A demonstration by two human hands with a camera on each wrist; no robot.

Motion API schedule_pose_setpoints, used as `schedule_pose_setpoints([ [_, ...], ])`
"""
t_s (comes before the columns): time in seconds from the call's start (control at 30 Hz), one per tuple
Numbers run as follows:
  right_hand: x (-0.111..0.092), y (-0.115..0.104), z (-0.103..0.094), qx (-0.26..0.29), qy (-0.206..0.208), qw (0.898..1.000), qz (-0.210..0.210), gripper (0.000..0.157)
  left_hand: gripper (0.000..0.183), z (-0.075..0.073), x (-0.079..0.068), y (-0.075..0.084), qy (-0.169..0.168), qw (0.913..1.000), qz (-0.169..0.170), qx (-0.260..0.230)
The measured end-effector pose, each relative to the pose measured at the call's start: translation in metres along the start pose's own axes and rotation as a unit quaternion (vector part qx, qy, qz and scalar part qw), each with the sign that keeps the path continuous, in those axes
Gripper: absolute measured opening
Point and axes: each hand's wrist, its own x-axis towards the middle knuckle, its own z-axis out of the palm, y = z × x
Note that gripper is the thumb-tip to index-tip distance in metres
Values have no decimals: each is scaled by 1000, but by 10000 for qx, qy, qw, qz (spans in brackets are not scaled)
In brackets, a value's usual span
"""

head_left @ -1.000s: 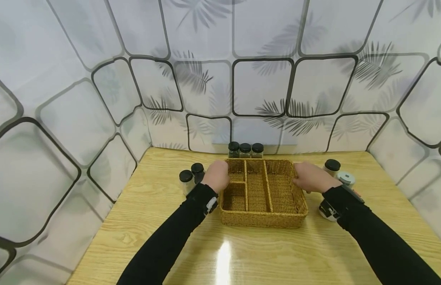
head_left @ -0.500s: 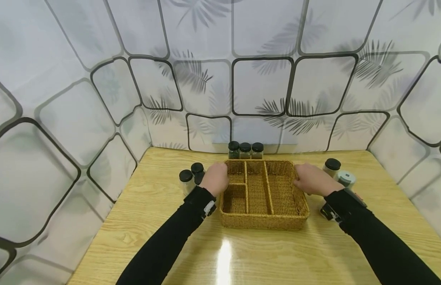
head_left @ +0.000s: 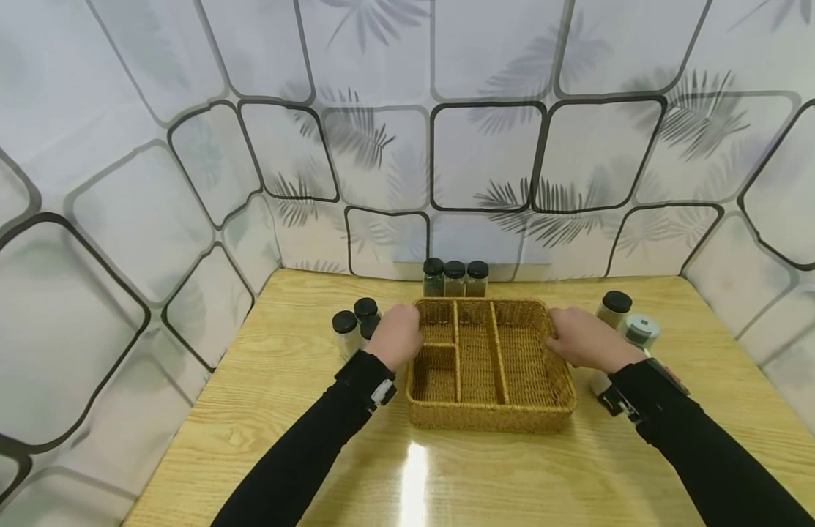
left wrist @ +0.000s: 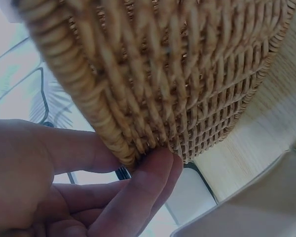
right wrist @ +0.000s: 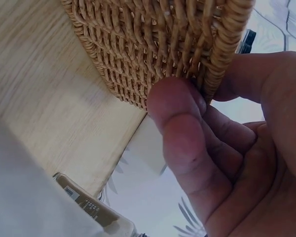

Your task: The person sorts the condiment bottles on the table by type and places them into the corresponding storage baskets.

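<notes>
A person's left hand (head_left: 397, 337) and right hand (head_left: 590, 338) each pinch an end of the divided wicker basket (head_left: 491, 419), which is at the middle of the desk (head_left: 262, 366), though whether its base touches is hard to tell. Three black-lidded jars (head_left: 455, 279) stand behind it.

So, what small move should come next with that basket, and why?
Perhaps ease the basket slightly away from the three black-lidded jars behind it: the left grip and right grip pinch its opposite side walls, and in the head view its far rim nearly meets those jars.
</notes>
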Motion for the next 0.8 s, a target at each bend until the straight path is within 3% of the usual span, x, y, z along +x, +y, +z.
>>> schedule_pose_setpoints([
  [0.13, -4, -1, 3, -69, 130, 9999, -21, 33, 36, 1, -3, -1, -28, 9998, -92, -171],
  [0.47, -12, -3, 9, -156, 284, 9994, 115, 52, 43, 1, -15, -3, 203, 9995, 87, -245],
  [0.8, -23, -6, 15, -12, 357, 9993, 110, 51, 22, 0, -27, -1, 107, 9990, -42, -422],
])
